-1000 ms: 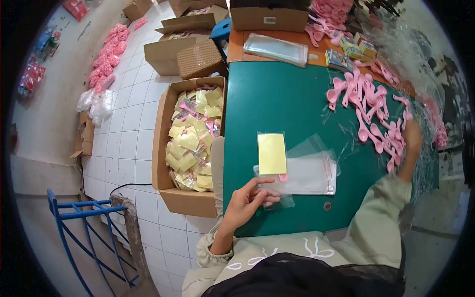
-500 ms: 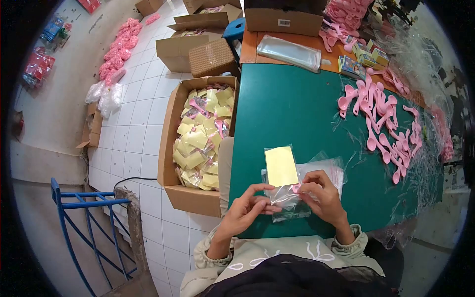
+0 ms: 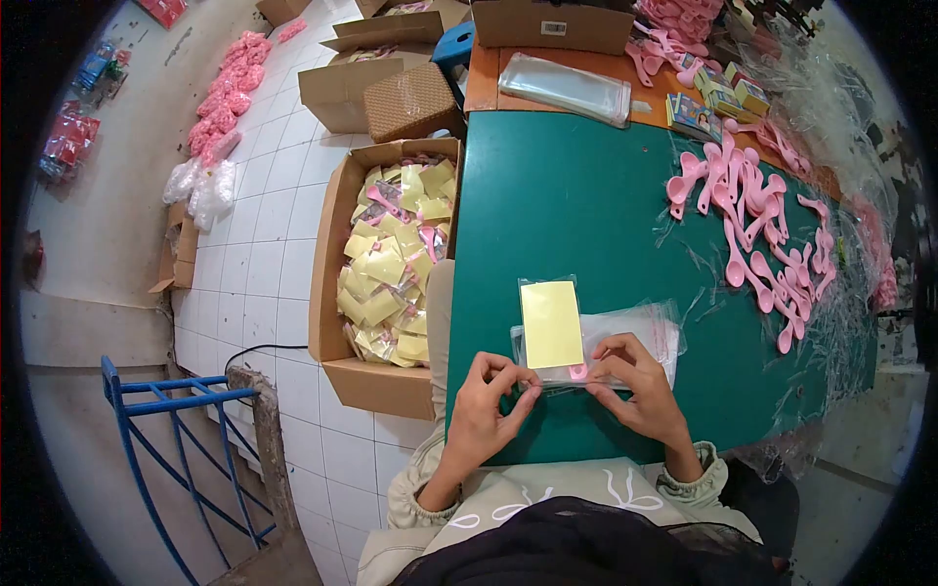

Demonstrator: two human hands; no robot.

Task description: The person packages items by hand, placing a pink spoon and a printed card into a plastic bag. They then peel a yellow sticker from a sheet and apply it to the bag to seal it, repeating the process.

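Observation:
A clear plastic bag (image 3: 554,374) with a pale yellow card (image 3: 552,324) inside lies over the green table's near part. A small pink spoon end (image 3: 578,371) shows below the card. My left hand (image 3: 489,403) is closed, thumb and finger pinching the bag's lower left edge. My right hand (image 3: 637,389) pinches the same edge at the lower right, beside the pink piece. The rest of the spoon is hidden by the card. Beneath and to the right lies a stack of clear plastic bags (image 3: 645,337).
Pink spoons (image 3: 747,210) are heaped on the green table (image 3: 567,205) at right, near loose plastic film. Left of the table, a cardboard box (image 3: 376,386) holds many packed bags with yellow cards. Plastic sleeves (image 3: 567,88) and small boxes (image 3: 692,115) lie farther back.
The bag's lower flap, earlier hanging out toward me, is now folded up below the card. My left fingers have closed from a looser spread into a pinch at the edge.

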